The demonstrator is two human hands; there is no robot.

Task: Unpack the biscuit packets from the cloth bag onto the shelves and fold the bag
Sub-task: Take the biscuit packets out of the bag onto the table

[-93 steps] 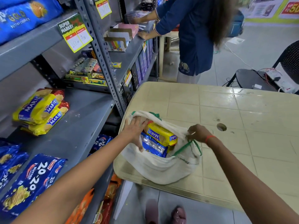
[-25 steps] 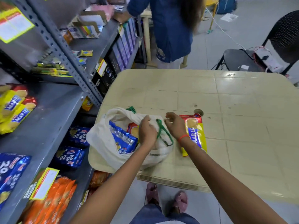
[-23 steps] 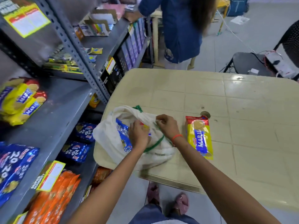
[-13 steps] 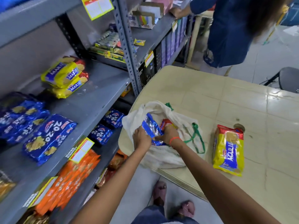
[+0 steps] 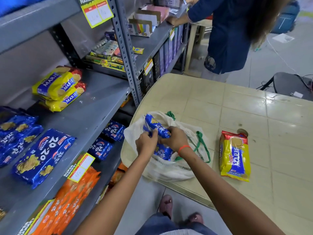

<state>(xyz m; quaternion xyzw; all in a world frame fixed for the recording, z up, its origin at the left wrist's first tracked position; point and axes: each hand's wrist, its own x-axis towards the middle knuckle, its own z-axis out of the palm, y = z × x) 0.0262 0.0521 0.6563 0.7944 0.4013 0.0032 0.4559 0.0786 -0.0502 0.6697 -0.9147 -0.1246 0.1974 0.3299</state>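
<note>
Blue 20-20 packet (image 5: 156, 128), clamped between my left hand (image 5: 146, 144) and right hand (image 5: 174, 137), should lift clear of the cloth bag (image 5: 169, 168) without snagging.

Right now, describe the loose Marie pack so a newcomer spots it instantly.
Start at the beige tiled table. Right of the white cloth bag lies one yellow Marie packet, flat, touched by neither hand. The other Marie packs are stacked on the grey shelf.
</note>
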